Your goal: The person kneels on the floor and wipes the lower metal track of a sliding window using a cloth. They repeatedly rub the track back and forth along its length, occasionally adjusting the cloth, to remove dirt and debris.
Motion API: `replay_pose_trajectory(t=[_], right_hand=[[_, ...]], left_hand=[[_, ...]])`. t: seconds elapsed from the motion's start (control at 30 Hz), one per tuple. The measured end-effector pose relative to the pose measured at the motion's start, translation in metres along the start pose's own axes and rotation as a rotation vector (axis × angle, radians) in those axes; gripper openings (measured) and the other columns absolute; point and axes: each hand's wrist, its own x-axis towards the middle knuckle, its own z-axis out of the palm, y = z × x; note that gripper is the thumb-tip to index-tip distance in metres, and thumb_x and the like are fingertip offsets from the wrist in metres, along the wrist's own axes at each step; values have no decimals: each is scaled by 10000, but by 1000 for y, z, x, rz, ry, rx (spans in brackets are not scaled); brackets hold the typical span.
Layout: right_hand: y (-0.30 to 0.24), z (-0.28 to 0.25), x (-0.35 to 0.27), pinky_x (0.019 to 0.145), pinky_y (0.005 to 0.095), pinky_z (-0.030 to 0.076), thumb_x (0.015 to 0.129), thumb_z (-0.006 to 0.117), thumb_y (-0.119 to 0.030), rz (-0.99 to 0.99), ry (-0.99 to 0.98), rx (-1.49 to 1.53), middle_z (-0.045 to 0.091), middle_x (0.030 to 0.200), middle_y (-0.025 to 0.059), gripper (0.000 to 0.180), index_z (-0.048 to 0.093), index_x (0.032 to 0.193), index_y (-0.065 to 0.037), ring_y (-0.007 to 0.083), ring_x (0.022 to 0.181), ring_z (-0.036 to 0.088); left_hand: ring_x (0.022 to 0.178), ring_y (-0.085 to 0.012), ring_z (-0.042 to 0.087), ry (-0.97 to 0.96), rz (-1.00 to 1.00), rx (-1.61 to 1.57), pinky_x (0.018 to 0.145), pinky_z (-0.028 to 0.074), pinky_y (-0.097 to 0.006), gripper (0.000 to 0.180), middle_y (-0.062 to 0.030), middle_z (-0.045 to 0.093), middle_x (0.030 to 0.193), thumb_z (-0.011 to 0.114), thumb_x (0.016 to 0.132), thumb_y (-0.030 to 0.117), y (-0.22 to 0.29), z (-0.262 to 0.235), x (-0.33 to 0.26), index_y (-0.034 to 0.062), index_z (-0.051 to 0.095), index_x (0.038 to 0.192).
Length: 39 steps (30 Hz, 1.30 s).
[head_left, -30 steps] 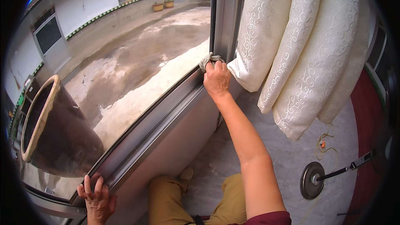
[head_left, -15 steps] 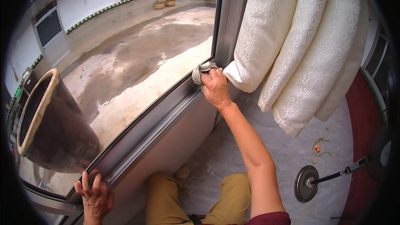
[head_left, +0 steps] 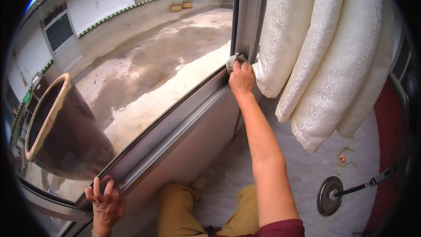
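- Setting: an indoor spot beside a large window, looking out on a bare concrete yard (head_left: pixel 166 52) with white walls at its far edge. The floor (head_left: pixel 237 171) inside is pale tile. The person appears to crouch or kneel close under the sill, tan trouser knees showing at 6 o'clock.
- Window frame (head_left: pixel 175 127): grey metal, its lower track running from 7 o'clock up to the centre, where it meets an upright post (head_left: pixel 247 13) at 12 o'clock.
- Right hand (head_left: pixel 241 79): arm stretched full length to the corner where track and post meet. The fingers are clamped on a small grey cloth (head_left: pixel 233 60), pressing it into that corner. The reach looks set to work the cloth into the joint, where dirt would gather.
- Left hand (head_left: pixel 103 204): at 7 o'clock, fingers spread apart and hooked over the near end of the track, holding nothing. The placing reads as a brace, steadying the body against the long reach of the other arm.
- Curtain (head_left: pixel 324 61): white, patterned, bunched in thick folds at 1 to 3 o'clock. Its nearest fold touches the right hand's outer side; drawn aside, it leaves the frame open to access.
- Pot (head_left: pixel 66 140): large, dark, with a pale rim, standing outside the glass at 9 o'clock, well apart from both hands.
- Floor items: a round black disc with a bar (head_left: pixel 342 191) at 4 o'clock, and a small tangle of cord (head_left: pixel 344 160) just above it.
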Motion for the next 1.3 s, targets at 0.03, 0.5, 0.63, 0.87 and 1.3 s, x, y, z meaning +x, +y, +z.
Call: replay_pose_trajectory(t=[0.03, 0.5, 0.63, 0.87, 1.3], right_hand=[[-2, 3, 0, 817, 423, 495, 803, 666, -160, 26, 37, -8, 585, 946, 130, 304, 655, 1104, -121, 313, 924, 566], [-29, -90, -45, 769, 336, 571, 914, 404, -52, 732, -618, 2167, 677, 1031, 137, 345, 602, 1192, 6, 215, 883, 674], [-33, -114, -61, 794, 335, 576, 919, 436, -75, 874, -537, 2196, 677, 1033, 101, 344, 607, 1210, -10, 203, 897, 673], [-42, -127, -70, 912, 365, 544, 920, 416, -70, 866, -245, 2159, 644, 1139, 90, 421, 550, 1316, -25, 221, 1001, 654], [-149, -37, -39, 987, 516, 374, 920, 544, -105, 699, 107, 742, 549, 1149, 259, 310, 505, 1197, 29, 438, 1106, 490]], left_hand=[[1386, -443, 268, -8, -2, -4, 1021, 230, -588, 437, -95, 419, 1402, 686, 652, 244, 1, -1, -1, 40, 592, 1027], [1411, -430, 248, -5, -23, -68, 1015, 243, -610, 447, -89, 423, 1404, 731, 633, 250, -2, 4, -6, 42, 603, 1007], [1418, -429, 241, -3, -19, -84, 1023, 238, -612, 461, -88, 422, 1405, 753, 633, 260, -1, -4, -3, 44, 605, 1012], [1424, -425, 235, 10, -8, -90, 1057, 211, -603, 491, -110, 420, 1403, 771, 625, 245, 2, -11, -2, 40, 594, 1035], [1412, -441, 227, -4, 5, -68, 1032, 217, -609, 432, -110, 411, 1413, 718, 679, 239, 0, -2, -3, 24, 573, 1025]])
